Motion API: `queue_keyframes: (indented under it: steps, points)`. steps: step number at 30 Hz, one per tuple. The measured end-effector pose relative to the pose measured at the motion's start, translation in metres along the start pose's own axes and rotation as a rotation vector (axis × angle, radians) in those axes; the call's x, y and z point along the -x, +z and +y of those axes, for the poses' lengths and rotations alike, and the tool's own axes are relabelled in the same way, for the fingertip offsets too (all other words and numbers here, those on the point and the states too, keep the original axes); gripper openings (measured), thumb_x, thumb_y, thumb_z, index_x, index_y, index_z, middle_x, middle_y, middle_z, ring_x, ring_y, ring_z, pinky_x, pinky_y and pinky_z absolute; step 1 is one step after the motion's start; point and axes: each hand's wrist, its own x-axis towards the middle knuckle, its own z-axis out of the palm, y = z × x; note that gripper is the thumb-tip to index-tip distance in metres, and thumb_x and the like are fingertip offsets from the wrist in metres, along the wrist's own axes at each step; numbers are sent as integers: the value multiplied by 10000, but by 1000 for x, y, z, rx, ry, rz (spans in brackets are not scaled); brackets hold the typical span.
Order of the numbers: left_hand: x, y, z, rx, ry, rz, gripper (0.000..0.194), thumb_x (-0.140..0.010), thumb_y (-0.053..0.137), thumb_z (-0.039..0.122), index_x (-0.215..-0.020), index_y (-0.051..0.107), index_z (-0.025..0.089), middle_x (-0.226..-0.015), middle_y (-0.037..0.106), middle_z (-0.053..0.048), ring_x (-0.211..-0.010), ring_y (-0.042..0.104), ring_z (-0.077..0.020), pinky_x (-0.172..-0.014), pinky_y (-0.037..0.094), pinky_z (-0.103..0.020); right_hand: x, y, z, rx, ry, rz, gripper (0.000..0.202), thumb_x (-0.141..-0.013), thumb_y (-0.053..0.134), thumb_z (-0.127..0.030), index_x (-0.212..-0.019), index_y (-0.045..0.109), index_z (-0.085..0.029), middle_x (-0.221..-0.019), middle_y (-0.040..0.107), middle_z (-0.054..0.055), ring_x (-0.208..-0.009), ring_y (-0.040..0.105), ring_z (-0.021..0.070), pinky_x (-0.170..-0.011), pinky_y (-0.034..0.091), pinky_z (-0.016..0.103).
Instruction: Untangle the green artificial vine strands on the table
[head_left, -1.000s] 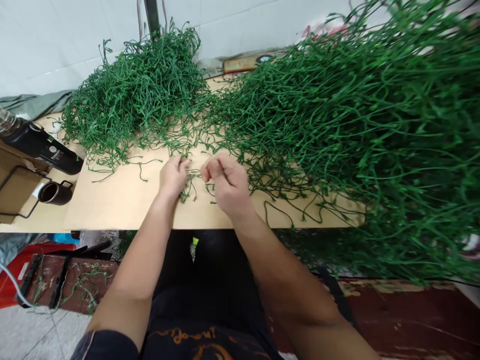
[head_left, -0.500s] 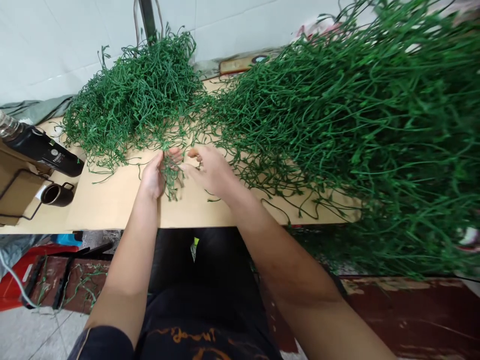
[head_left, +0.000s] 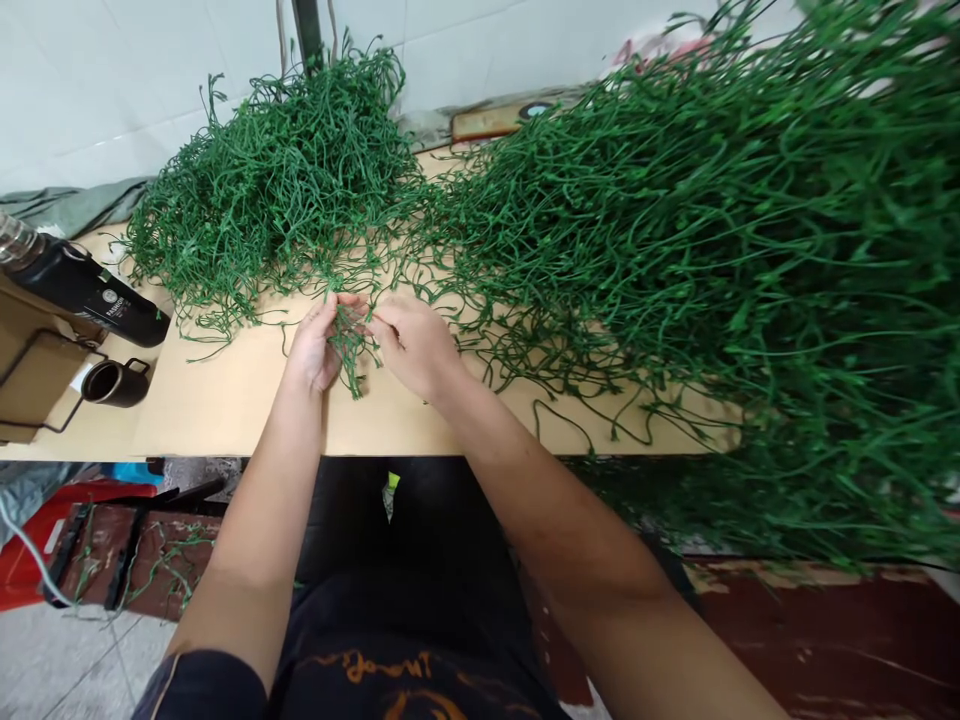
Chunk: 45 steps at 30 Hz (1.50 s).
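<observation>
A small bunch of thin green stems (head_left: 352,350), artificial-looking with little knobbed tips, lies in my left hand (head_left: 315,345). The left thumb and fingers are closed round it, and its ends hang down toward the table's front edge. My right hand (head_left: 416,345) is closed in a pinch at the right side of the bunch, its fingertips on a stem there. What lies deeper between the right fingers is hidden. Just beyond both hands, loose stems cover part of the tan tabletop (head_left: 225,405).
A tangled heap of green stems (head_left: 277,180) rises at the back left. A far larger pile (head_left: 660,220) fills the right and hangs over the table edge. At left are a black bottle (head_left: 90,295), a dark mug (head_left: 112,382) and a cardboard box (head_left: 30,385). A phone-like case (head_left: 487,122) lies behind.
My right hand has closed from a loose, parted shape into a pinch, its fingertips coming against the bunch. The left hand keeps its hold. The view has shifted slightly.
</observation>
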Motion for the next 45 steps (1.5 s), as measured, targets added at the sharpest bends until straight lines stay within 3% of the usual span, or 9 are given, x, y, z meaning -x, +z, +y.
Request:
queue_keyframes:
  steps: [4, 11, 17, 20, 24, 30, 36, 45]
  points:
    - [-2, -2, 0, -60, -20, 52, 285, -873, 475, 400, -784, 599, 159, -850, 707, -58, -947, 668, -154, -855, 526, -295, 5, 4, 1, -6, -18, 18, 231, -835, 392, -206, -619, 473, -207, -706, 514, 46, -731, 469, 173, -701, 381, 301]
    - [1, 0, 1, -54, -77, -2, 366, -914, 374, 387, -895, 649, 146, -999, 714, -87, -1043, 646, -182, -856, 523, -317, 0, -11, 21, 49, 95, 273, 212, -836, 441, -228, -644, 529, -209, -730, 542, 58, -756, 477, 191, -716, 391, 330]
    - [3, 3, 2, -74, -42, -90, 374, -911, 381, 390, -944, 657, 140, -1027, 707, -98, -1072, 629, -189, -887, 514, -324, -7, 8, 10, 45, 136, 16, 193, -831, 515, -287, -808, 654, -155, -802, 576, 79, -779, 506, 194, -752, 404, 334]
    - [4, 4, 3, -65, -57, -91, 375, -923, 356, 384, -960, 649, 154, -1048, 700, -87, -1092, 616, -176, -896, 506, -315, -11, 15, 3, 59, 176, -62, 213, -814, 553, -315, -869, 673, -147, -836, 584, 90, -810, 517, 208, -769, 403, 346]
    - [4, 6, 3, -40, -48, -91, 332, -910, 395, 393, -905, 627, 156, -1042, 692, -89, -1052, 627, -173, -888, 501, -321, -13, 15, 1, 63, 155, -141, 195, -845, 486, -237, -867, 661, -153, -888, 597, 98, -868, 526, 218, -803, 402, 352]
    - [1, 4, -1, -107, 1, -7, 335, -866, 479, 431, -661, 498, 167, -827, 671, -54, -908, 640, -152, -767, 513, -267, -4, 15, -3, 42, 32, -72, 238, -873, 384, -190, -813, 614, -172, -1013, 620, 113, -903, 513, 226, -857, 405, 375]
    - [1, 10, -6, -115, 18, -8, 335, -879, 455, 353, -595, 440, 175, -607, 530, -6, -667, 576, -108, -649, 460, -231, 10, 11, -14, 130, -22, -30, 232, -872, 394, -178, -741, 586, -182, -983, 628, 116, -898, 498, 233, -853, 408, 377]
    - [5, 21, -8, -87, -4, 38, 339, -908, 359, 194, -574, 409, 169, -586, 509, 10, -632, 552, -91, -754, 454, -253, 16, 3, -8, 164, -123, 61, 255, -863, 399, -202, -661, 556, -203, -784, 586, 99, -777, 457, 219, -746, 386, 378]
